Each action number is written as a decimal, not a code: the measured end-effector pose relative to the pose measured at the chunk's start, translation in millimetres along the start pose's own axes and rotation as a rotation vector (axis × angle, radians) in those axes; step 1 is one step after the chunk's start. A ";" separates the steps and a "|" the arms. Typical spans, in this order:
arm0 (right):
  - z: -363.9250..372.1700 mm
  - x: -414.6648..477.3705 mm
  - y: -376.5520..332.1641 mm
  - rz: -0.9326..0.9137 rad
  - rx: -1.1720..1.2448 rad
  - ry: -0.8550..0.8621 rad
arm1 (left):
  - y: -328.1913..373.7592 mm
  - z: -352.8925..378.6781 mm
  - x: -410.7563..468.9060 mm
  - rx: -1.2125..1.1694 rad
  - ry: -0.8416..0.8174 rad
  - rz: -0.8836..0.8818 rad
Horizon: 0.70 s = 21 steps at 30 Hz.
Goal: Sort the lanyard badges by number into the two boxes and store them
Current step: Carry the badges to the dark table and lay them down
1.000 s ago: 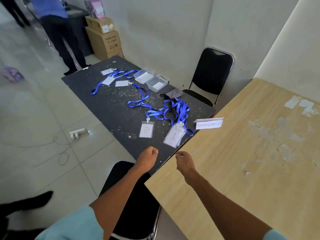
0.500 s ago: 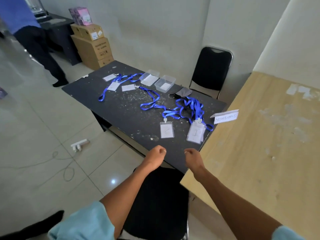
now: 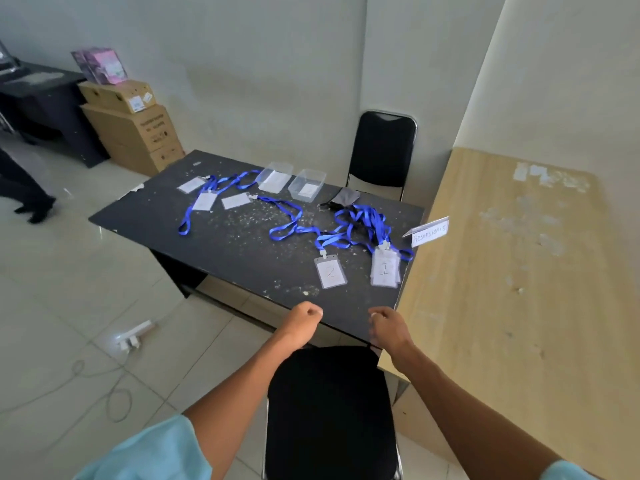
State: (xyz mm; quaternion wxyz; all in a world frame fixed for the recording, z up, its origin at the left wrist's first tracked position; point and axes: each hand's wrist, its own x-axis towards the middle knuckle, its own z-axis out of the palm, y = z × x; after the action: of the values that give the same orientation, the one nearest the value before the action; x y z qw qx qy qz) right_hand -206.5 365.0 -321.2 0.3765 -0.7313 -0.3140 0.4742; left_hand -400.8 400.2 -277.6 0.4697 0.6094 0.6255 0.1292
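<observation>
As our hands hover at the near edge of the black table (image 3: pixel 242 244), our left hand (image 3: pixel 306 318) is balled into a fist with nothing in it. Our right hand (image 3: pixel 386 325), fingers bent and blurred, hangs just beside the near right corner, and we cannot tell whether it holds anything. Nearest us lie a badge marked 2 (image 3: pixel 330 271) and, to its right, a small stack of badges marked 1 (image 3: pixel 384 270). They are face up so the numbers read at a glance, with their blue lanyards (image 3: pixel 360 220) tangled behind them. Three more badges (image 3: pixel 204 200) sit toward the far left. The two clear boxes (image 3: pixel 275 176) stand side by side at the far edge, each with a white slip inside, presumably a number label. Neither shows a lanyard, so we judge the sorting barely begun. A folded place card (image 3: pixel 429 233) rests where the wooden table (image 3: pixel 519 271) adjoins on the right, and a black chair (image 3: pixel 329 410) stands below our arms.
</observation>
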 end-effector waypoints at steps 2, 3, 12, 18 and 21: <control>1.1 3.4 -1.3 0.015 -0.002 0.008 | -0.8 -2.7 0.4 -0.004 -0.024 -0.009; 3.1 4.3 -1.6 0.022 0.007 0.010 | -2.3 -5.1 2.1 -0.005 -0.035 -0.019; 47.3 60.9 -16.5 0.075 -0.012 0.048 | -21.2 -38.4 70.6 0.002 -0.103 -0.073; 103.5 126.2 -35.5 0.114 -0.149 0.148 | -51.1 -57.8 175.4 -0.031 -0.215 -0.085; 129.0 156.0 -44.4 0.204 -0.210 0.206 | -70.0 -78.7 220.7 -0.007 -0.302 -0.075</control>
State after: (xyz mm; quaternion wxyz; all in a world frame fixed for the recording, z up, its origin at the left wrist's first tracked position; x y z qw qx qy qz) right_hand -275.9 548.0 -389.2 0.2779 -0.8394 -0.2458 0.3971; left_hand -463.7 611.9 -382.5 0.5652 0.5965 0.5695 0.0207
